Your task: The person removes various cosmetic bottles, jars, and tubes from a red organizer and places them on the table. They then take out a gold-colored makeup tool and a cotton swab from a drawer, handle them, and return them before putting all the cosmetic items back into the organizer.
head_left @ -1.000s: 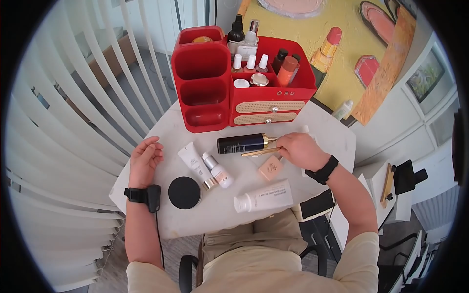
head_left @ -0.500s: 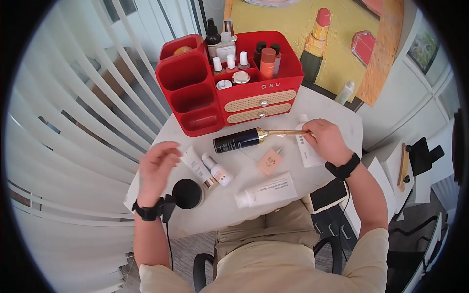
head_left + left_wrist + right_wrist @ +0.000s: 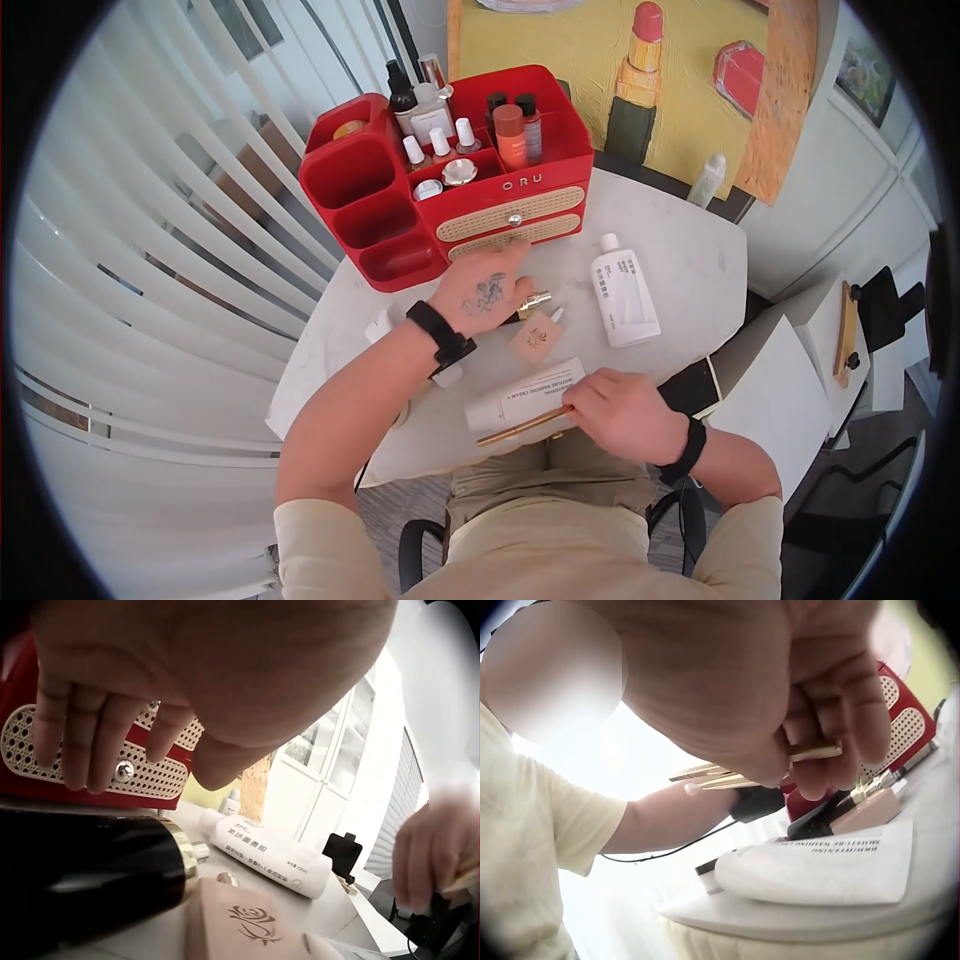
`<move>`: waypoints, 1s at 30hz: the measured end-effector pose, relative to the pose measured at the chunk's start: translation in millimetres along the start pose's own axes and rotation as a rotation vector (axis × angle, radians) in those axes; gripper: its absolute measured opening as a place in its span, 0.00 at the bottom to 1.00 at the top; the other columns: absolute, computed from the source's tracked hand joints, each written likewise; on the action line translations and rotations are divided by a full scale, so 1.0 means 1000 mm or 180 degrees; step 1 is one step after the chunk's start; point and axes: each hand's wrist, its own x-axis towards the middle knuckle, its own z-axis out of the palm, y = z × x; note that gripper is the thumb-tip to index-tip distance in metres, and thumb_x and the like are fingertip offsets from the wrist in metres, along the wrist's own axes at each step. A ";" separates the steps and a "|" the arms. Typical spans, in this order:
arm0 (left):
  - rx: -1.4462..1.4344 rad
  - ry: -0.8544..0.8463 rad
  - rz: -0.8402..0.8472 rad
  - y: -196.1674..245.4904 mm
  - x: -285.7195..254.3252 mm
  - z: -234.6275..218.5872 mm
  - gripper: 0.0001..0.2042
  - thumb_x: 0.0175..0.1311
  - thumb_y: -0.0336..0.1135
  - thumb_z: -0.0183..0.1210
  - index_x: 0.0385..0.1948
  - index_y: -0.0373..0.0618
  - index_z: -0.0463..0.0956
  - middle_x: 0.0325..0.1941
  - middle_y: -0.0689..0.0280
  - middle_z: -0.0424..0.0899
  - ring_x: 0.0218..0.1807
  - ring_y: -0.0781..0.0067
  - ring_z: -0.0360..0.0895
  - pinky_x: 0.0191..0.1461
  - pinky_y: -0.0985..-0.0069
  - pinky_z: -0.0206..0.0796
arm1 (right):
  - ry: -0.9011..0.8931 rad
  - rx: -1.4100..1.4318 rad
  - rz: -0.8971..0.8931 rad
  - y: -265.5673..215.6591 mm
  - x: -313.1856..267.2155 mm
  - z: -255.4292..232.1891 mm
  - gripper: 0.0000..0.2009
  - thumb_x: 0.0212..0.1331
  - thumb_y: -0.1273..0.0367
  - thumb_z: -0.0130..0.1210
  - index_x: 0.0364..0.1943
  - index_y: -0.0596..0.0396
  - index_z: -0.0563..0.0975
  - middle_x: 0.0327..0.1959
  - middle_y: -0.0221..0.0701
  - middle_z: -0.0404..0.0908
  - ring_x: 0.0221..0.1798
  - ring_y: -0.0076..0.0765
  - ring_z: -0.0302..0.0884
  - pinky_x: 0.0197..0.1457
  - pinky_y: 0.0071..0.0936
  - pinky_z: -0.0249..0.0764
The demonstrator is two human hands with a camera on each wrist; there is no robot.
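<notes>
My left hand (image 3: 487, 290) reaches over the dark bottle (image 3: 82, 877), palm down with fingers extended in front of the lower drawer (image 3: 161, 778) of the red organizer (image 3: 400, 270). Nothing shows in its grasp, and whether it touches the drawer I cannot tell. My right hand (image 3: 628, 415) pinches slim gold sticks (image 3: 522, 427) between thumb and fingers, above the white cream tube (image 3: 525, 395) near the table's front edge. A pink square bottle (image 3: 536, 338) lies between the dark bottle and that tube.
A white bottle (image 3: 626, 297) lies to the right on the marble table (image 3: 690, 250). Small bottles and jars fill the organizer's top. A painting (image 3: 590, 60) stands behind it. The left forearm partly covers a white tube (image 3: 380, 325) and other items.
My left hand has moved right and forward, over the dark bottle toward the drawers. The right hand has come back toward the body with the gold sticks, away from the white bottle.
</notes>
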 end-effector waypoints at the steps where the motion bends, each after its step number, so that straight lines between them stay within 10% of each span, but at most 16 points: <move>1: 0.0018 -0.0016 0.0008 -0.003 0.004 0.005 0.22 0.58 0.37 0.60 0.54 0.38 0.72 0.47 0.47 0.81 0.50 0.48 0.78 0.54 0.61 0.70 | -0.0083 0.0006 -0.0004 0.000 -0.002 0.006 0.08 0.50 0.71 0.59 0.33 0.56 0.73 0.27 0.33 0.75 0.31 0.40 0.77 0.29 0.34 0.74; 19: -0.0292 -0.0156 -0.0536 0.002 0.009 0.014 0.21 0.60 0.43 0.58 0.53 0.42 0.73 0.45 0.52 0.83 0.48 0.52 0.80 0.52 0.63 0.71 | -0.0091 -0.0523 0.0059 0.016 0.001 0.008 0.08 0.48 0.72 0.55 0.33 0.57 0.73 0.27 0.33 0.74 0.31 0.39 0.75 0.30 0.34 0.73; 30: -0.0329 0.0162 -0.0027 0.012 -0.007 0.018 0.21 0.60 0.41 0.58 0.52 0.39 0.73 0.36 0.51 0.83 0.39 0.52 0.81 0.44 0.62 0.73 | 0.0627 -0.1949 0.0445 0.100 0.103 -0.034 0.05 0.48 0.73 0.55 0.31 0.53 0.76 0.29 0.32 0.73 0.40 0.38 0.74 0.37 0.33 0.73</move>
